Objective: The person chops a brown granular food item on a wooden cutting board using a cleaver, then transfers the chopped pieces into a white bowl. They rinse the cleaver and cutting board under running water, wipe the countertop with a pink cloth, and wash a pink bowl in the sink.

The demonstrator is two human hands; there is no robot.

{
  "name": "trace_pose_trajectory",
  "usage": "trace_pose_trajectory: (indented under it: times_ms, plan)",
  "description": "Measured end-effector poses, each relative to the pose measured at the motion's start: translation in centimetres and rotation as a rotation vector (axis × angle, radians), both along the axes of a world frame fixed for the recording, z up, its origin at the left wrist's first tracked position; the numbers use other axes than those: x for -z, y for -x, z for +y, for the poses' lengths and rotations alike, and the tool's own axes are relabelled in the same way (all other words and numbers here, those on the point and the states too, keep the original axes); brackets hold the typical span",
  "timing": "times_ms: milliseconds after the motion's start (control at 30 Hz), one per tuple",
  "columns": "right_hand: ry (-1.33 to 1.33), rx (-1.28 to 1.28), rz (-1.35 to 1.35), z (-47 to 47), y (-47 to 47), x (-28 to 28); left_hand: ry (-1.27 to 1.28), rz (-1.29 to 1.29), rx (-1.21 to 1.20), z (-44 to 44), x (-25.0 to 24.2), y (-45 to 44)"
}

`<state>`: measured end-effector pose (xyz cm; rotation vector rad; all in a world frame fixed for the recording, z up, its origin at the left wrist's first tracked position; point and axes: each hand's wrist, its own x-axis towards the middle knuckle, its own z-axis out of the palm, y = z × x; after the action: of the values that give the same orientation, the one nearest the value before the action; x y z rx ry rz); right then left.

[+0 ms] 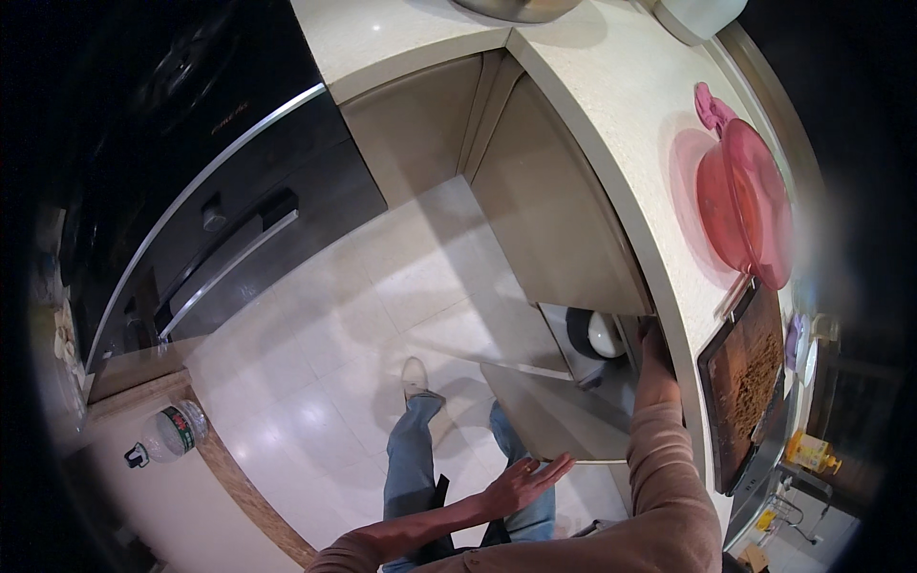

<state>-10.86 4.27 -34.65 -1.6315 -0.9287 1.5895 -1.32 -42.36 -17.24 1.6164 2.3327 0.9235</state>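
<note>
My left hand [523, 488] is at the lower edge of an open cabinet door [551, 419], its fingers stretched out and nothing held. Whether the fingertips touch the door is unclear. My right forearm [658, 390] reaches under the countertop into the cabinet. The right hand [650, 338] is in shadow and mostly hidden, so its grip does not show. Beside that forearm, inside the cabinet, sits a rounded white vessel [607, 335] next to a dark round item [579, 333].
On the countertop [609, 107] stand a pink translucent basin [738, 204] and a wooden cutting board [727, 401] bearing brown chopped food [758, 379]. A yellow bottle [811, 451] is near the sink. At left are a black oven front [251, 215] and a large plastic bottle [175, 432].
</note>
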Motion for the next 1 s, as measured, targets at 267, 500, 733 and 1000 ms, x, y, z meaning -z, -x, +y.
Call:
trace_pose_trajectory:
  times_ms: [267,500,733,1000]
  plan:
    - [-0.03,0.044,0.017,0.2,0.2,-0.5,-0.021,-0.067,-0.033,0.7,0.5,-0.4]
    - [-0.054,0.094,0.035,-0.5,-0.5,-1.1,0.129,-0.065,0.085,1.1,1.2,-0.5]
    - [-0.168,0.127,-0.014,-2.5,-5.4,0.1,0.313,-0.248,0.183,0.9,-1.7,0.8]
    - [0.061,0.094,0.033,-15.5,-9.2,-12.1,0.105,-0.172,0.155,0.4,-4.5,2.3]
